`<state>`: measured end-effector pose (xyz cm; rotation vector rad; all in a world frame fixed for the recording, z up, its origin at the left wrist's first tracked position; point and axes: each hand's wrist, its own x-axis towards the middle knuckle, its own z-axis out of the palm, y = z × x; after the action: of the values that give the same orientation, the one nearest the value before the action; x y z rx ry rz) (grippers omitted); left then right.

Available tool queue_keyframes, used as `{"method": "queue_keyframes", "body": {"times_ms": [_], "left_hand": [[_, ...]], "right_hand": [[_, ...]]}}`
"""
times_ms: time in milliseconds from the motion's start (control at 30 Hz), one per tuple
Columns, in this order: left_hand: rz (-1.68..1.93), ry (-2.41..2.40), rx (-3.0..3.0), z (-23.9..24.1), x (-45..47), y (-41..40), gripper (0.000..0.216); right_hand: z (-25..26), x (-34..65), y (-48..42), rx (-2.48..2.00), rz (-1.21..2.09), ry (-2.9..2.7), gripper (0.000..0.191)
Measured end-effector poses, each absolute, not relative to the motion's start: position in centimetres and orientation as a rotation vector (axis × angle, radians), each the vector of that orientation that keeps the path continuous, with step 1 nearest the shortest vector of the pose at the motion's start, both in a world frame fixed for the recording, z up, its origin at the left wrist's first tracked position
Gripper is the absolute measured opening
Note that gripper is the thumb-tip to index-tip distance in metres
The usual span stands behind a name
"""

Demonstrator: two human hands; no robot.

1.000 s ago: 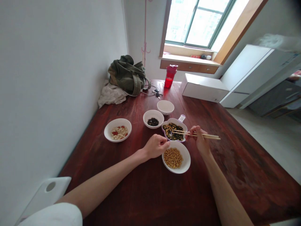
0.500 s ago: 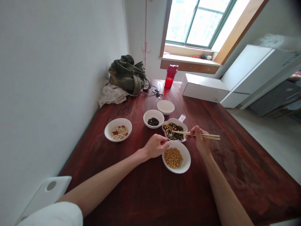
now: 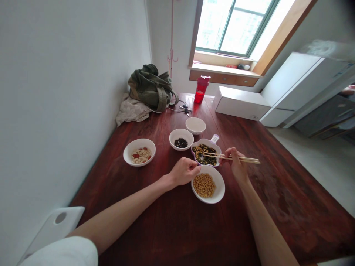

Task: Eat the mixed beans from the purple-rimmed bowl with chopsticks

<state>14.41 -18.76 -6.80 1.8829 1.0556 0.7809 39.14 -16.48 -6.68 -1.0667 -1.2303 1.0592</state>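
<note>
My right hand (image 3: 235, 162) grips a pair of wooden chopsticks (image 3: 246, 160), their tips slightly apart over a purple-rimmed dish (image 3: 215, 139) of mixed dark and tan beans. Closed, my left hand (image 3: 185, 171) rests at the rim of a white bowl of soybeans (image 3: 220, 190); whether its fingers pinch the rim or the dish's edge I cannot tell. Behind it stands a white bowl with black beans (image 3: 181, 135), and beyond that another white bowl (image 3: 195, 125). To the left sits a white bowl of peanuts and pale and red pieces (image 3: 130, 157).
Along the far side of the red-brown table (image 3: 172, 229) are a green bag (image 3: 149, 88) on a cloth, keys (image 3: 185, 109), a red bottle (image 3: 201, 89) and a white box (image 3: 241, 102). A wall borders the left; a white stool or chair (image 3: 55, 225) stands near my left elbow.
The chopstick tips have parted a little and shifted slightly within the dish. My left hand and the bowls stay in place.
</note>
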Motion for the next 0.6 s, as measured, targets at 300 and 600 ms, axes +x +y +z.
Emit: {"method": "queue_keyframes", "body": {"times_ms": [300,600], "left_hand": [[0.793,1.041,1.877,-6.66,14.37,-18.82,0.047],[0.791,1.033,1.857,-6.62,14.36,-18.79,0.046]], "right_hand": [[-6.64,39.17,-16.47,-1.090,1.008,-1.249,0.055],[-6.85,39.06,-16.35,-1.089,1.013,-1.216,0.055]]}}
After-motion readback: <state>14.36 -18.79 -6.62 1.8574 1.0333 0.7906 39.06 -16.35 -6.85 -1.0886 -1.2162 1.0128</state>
